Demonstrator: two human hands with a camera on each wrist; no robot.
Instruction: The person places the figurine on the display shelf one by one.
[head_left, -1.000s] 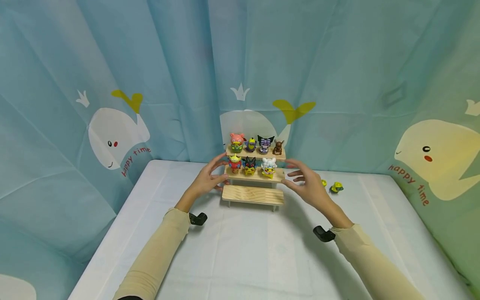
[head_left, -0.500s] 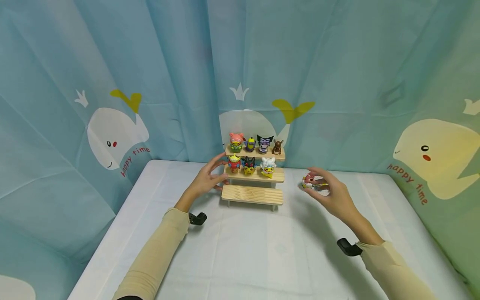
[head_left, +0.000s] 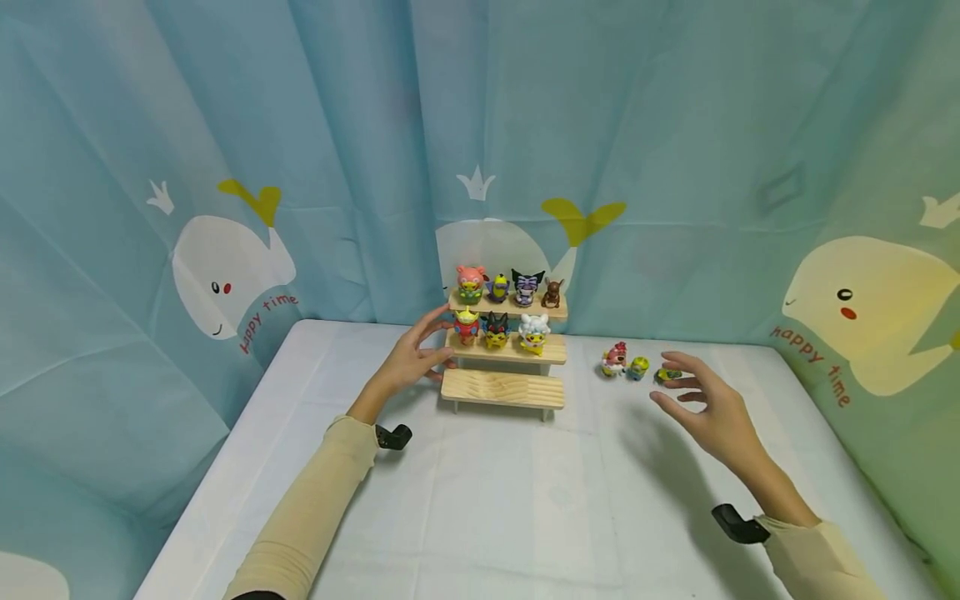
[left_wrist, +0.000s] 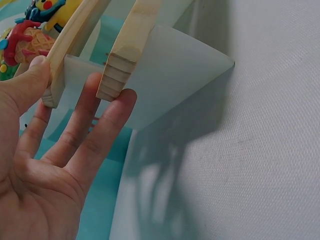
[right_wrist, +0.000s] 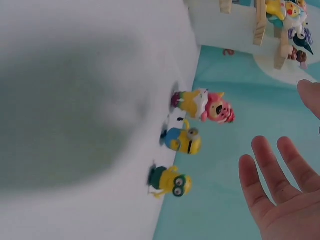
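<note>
A three-tier wooden display stand stands at the middle back of the table, figurines on its upper two shelves and none on the lowest. My left hand holds its left end. In the left wrist view the thumb rests on one shelf's end, with fingertips against another plank. My right hand hovers at the right, fingers apart and holding nothing. Beyond its fingertips stand a pink bear-like figurine, a one-eyed minion figurine and a two-eyed minion figurine.
Several figurines line the top shelf, among them a pink one and a brown one. Three more stand on the middle shelf. A blue curtain printed with whales hangs behind the white table.
My right hand has left the stand's right side and moved right, past the pink figurine, which now shows with the two minions. The left hand has kept its place.
</note>
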